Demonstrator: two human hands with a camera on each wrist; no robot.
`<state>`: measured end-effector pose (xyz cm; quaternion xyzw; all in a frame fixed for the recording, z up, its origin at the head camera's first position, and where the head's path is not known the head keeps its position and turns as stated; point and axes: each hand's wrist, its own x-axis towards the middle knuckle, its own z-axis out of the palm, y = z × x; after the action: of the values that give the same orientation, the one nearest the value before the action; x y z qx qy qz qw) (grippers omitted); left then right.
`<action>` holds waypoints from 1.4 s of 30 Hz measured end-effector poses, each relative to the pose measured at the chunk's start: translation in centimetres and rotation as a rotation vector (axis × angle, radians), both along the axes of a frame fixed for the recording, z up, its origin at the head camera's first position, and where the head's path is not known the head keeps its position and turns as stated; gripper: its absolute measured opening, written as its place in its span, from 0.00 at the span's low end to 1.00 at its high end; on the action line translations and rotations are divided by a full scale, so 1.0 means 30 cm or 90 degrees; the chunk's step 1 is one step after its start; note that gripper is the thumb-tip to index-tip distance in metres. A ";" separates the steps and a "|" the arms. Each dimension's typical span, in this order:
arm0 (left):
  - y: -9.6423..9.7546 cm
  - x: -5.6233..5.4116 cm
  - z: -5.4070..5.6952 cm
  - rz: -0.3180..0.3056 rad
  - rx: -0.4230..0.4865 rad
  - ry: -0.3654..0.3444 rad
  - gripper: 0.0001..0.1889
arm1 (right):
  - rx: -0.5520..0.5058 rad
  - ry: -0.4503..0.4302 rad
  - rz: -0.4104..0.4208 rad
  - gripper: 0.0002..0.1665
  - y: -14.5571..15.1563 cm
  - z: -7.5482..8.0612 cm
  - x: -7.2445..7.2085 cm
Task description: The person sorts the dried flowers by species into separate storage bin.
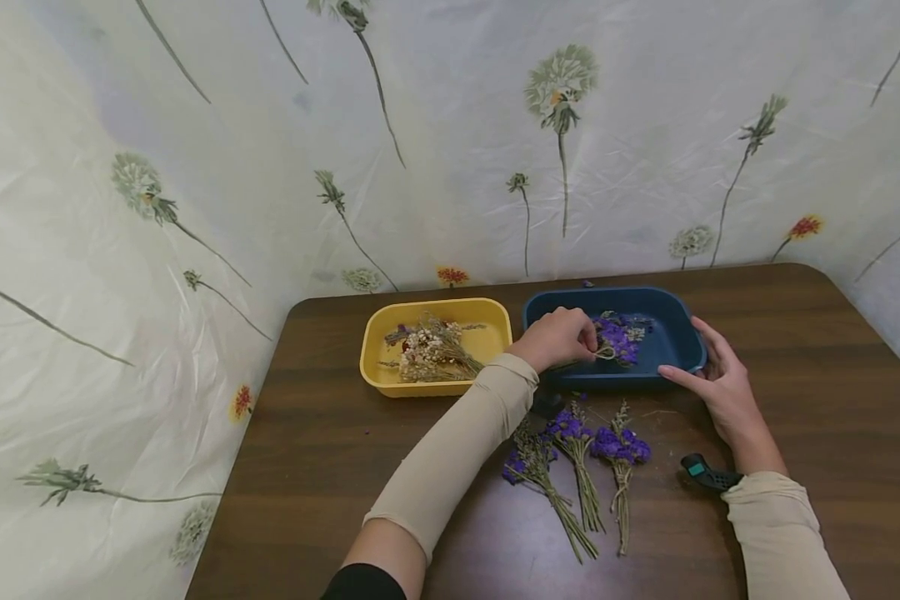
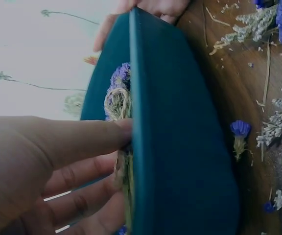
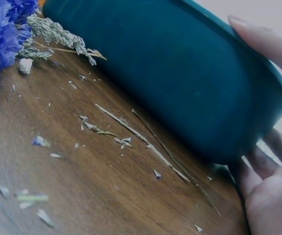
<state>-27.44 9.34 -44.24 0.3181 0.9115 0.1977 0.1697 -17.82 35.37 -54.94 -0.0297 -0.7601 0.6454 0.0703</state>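
Inside the blue tray (image 1: 678, 333), my left hand (image 1: 558, 340) pinches the stems of a small bunch of purple dried flowers (image 1: 618, 340). A loop of pale twine (image 2: 116, 95) ties that bunch, and in the left wrist view my thumb lies over its stems beside the tray wall. My right hand (image 1: 727, 404) grips the tray's right end, thumb at the near rim and fingers round the outside. On the table in front of the tray lie three more tied purple bunches: a left one (image 1: 540, 467), a middle one (image 1: 579, 454) and a right one (image 1: 621, 454).
A yellow tray (image 1: 372, 358) holding pale dried flower bunches (image 1: 431, 350) stands left of the blue one. Loose stems (image 3: 146, 139) and petal crumbs litter the wooden table (image 1: 307, 500). A flower-printed curtain (image 1: 450, 150) hangs behind the table.
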 end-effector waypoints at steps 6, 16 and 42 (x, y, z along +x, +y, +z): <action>0.001 -0.018 -0.038 0.007 -0.021 0.002 0.04 | -0.012 0.008 0.007 0.54 -0.010 0.003 -0.003; 0.002 -0.026 -0.055 -0.011 -0.032 0.000 0.04 | -0.018 0.017 0.012 0.53 -0.014 0.004 -0.007; -0.183 0.037 0.021 0.002 0.171 0.067 0.15 | -0.050 0.025 0.010 0.54 -0.004 -0.001 -0.003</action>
<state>-26.32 3.85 -43.62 0.3467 0.8849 0.3014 0.0772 -17.90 35.24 -54.96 -0.0137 -0.7328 0.6757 0.0790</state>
